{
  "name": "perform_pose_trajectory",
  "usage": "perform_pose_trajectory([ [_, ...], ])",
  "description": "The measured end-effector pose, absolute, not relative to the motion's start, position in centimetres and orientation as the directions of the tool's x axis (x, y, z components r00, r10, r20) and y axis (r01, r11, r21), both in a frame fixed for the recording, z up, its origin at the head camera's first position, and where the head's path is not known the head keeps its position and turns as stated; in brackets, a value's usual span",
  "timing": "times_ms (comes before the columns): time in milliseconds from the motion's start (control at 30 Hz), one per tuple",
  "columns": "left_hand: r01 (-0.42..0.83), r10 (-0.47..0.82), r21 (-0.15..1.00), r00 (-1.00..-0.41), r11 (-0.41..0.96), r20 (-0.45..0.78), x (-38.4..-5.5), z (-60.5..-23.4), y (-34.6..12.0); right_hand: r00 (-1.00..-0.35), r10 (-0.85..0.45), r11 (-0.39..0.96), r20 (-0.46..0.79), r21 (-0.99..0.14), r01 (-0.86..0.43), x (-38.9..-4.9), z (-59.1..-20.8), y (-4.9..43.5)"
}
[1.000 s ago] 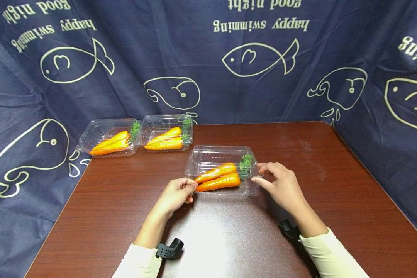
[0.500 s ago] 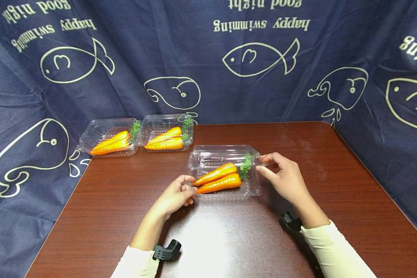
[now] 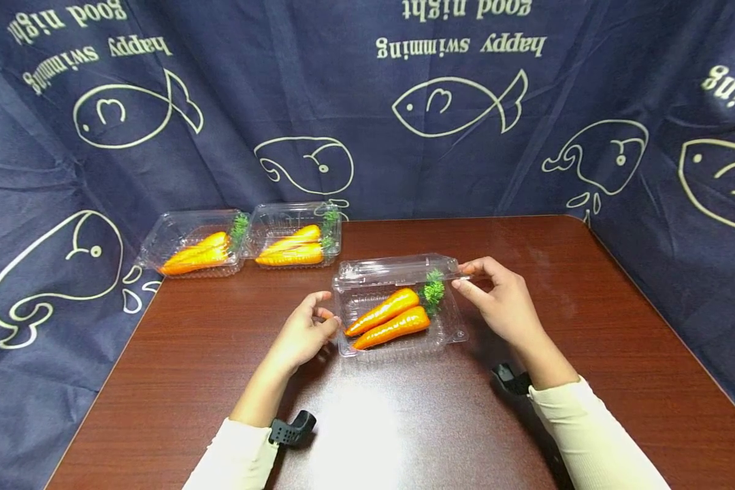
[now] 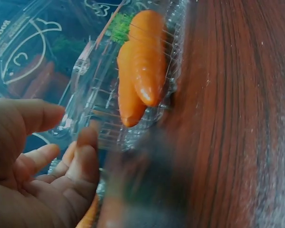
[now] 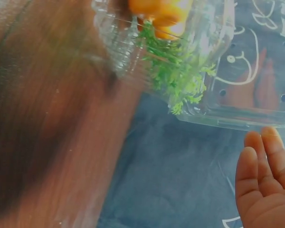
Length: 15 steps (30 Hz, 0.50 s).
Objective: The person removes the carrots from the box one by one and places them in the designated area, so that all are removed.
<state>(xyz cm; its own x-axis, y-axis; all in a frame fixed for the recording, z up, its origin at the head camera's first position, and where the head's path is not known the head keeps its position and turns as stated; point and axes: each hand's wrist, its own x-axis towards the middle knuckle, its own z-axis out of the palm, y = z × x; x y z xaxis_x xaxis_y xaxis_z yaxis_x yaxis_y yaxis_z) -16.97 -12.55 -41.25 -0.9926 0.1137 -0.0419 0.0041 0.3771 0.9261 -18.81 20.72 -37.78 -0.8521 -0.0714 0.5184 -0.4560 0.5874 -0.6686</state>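
A clear plastic clamshell container point(image 3: 395, 352) stands mid-table with its hinged lid point(image 3: 398, 270) raised at an angle. Inside lie two orange carrots point(image 3: 392, 328), with a tuft of green leaves point(image 3: 433, 289) at their right end. My left hand point(image 3: 303, 333) is at the container's left side, thumb and fingers spread beside its edge; in the left wrist view the fingertips point(image 4: 56, 116) are right at the lid's corner. My right hand point(image 3: 503, 299) is at the lid's right end. In the right wrist view its fingertips point(image 5: 270, 135) meet the lid's edge, fingers fairly straight.
Two more clear containers stand at the back left, a left one point(image 3: 159, 238) and a right one point(image 3: 269, 216), each with carrots and leaves inside. A dark blue printed curtain point(image 3: 465, 170) hangs round the back and sides of the brown table point(image 3: 557, 292).
The lid has swung up and back from lying over the carrots. The container has turned slightly, its front left corner nearer. My left hand has loosened from that corner; the right moved slightly right and up.
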Motion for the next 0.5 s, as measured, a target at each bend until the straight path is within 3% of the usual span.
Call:
perform_pose_trajectory([
  [300,-0.164,0.127,0.979,-0.976,0.124,-0.179,-18.2,-41.9,-12.3,-0.863,-0.064,0.587,0.502,-0.681,-0.439,-19.0,-36.8,20.5],
  [500,-0.206,0.17,0.974,-0.961,0.095,-0.22,-18.7,-41.7,-12.2,-0.856,-0.076,0.581,0.511,-0.675,-0.454,-19.3,-36.3,20.5],
])
